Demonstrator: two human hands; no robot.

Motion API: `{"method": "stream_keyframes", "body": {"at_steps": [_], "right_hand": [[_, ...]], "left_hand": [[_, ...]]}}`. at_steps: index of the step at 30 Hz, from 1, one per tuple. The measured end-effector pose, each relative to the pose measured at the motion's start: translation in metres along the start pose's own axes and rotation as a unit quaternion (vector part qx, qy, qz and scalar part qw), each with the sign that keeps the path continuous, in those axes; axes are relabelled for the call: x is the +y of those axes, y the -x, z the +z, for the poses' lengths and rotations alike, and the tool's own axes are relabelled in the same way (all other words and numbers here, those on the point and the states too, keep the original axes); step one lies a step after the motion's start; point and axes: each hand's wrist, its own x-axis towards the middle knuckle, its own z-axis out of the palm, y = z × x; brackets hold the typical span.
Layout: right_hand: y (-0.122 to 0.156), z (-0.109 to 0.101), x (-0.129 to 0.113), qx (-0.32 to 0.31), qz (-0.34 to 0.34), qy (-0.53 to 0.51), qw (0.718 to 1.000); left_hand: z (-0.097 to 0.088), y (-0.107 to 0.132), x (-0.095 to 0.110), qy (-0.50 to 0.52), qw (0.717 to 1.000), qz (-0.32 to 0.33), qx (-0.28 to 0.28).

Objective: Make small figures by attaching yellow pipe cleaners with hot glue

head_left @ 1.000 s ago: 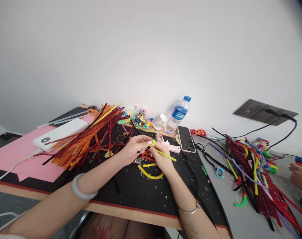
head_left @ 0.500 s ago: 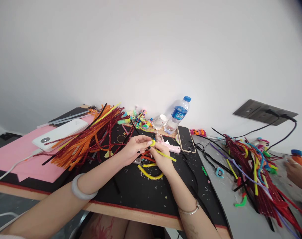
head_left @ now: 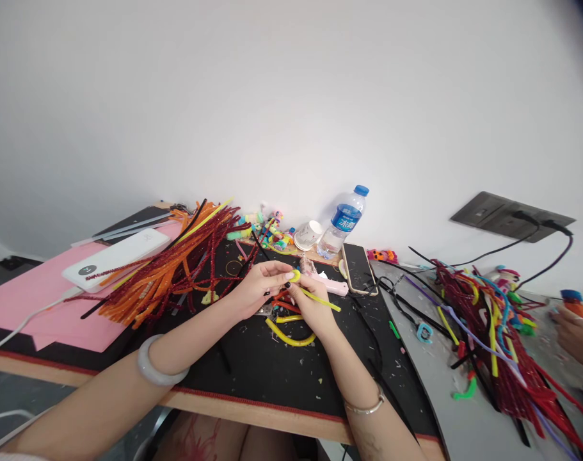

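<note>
My left hand [head_left: 262, 285] and my right hand [head_left: 313, 306] meet above the black mat [head_left: 253, 365]. Between their fingertips is a yellow pipe cleaner [head_left: 322, 301], one end coiled into a small round and the tail sticking out to the right past my right hand. Both hands are closed in a pinch on it. Beneath them a curved yellow pipe cleaner [head_left: 291, 340] and some orange-red pieces [head_left: 286, 307] lie on the mat. A pink-handled tool [head_left: 338, 287] is behind my right hand, its other end hidden.
Orange and dark red pipe cleaners [head_left: 147, 288] lie over pink sheets [head_left: 32, 301] and a white power bank [head_left: 116, 259] at left. A water bottle [head_left: 343, 224], paper cup [head_left: 308, 235] and phone [head_left: 359, 269] stand behind. At right, another person's hand [head_left: 576, 336] is near more pipe cleaners [head_left: 507, 371].
My hands and the yellow pipe cleaner have hardly moved. At the far right, the other person's hand has shifted slightly.
</note>
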Motion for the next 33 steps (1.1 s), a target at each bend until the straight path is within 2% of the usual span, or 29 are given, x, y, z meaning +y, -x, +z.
{"method": "stream_keyframes", "body": {"at_steps": [6,15,22,25,29,33], "right_hand": [[0.000,0.000,-0.001,0.002,0.012,-0.012,1.000],[-0.001,-0.001,0.002,0.015,0.020,-0.062,0.998],[-0.001,-0.005,0.002,0.031,0.013,-0.100,0.994],[-0.001,-0.008,0.003,0.036,0.014,-0.148,0.988],[-0.002,-0.012,0.006,0.023,0.013,-0.231,0.973],[-0.003,-0.017,0.008,-0.009,0.017,-0.280,0.960]], "left_hand": [[0.002,0.000,-0.001,0.011,1.000,0.017,0.003],[-0.003,-0.003,-0.001,0.013,0.997,0.053,0.045],[-0.002,-0.002,0.001,-0.076,0.991,0.085,0.068],[-0.001,-0.001,0.002,-0.132,0.983,0.116,0.044],[-0.001,-0.001,0.005,-0.176,0.973,0.149,-0.024],[-0.002,-0.002,0.003,-0.214,0.968,0.117,-0.059]]}}
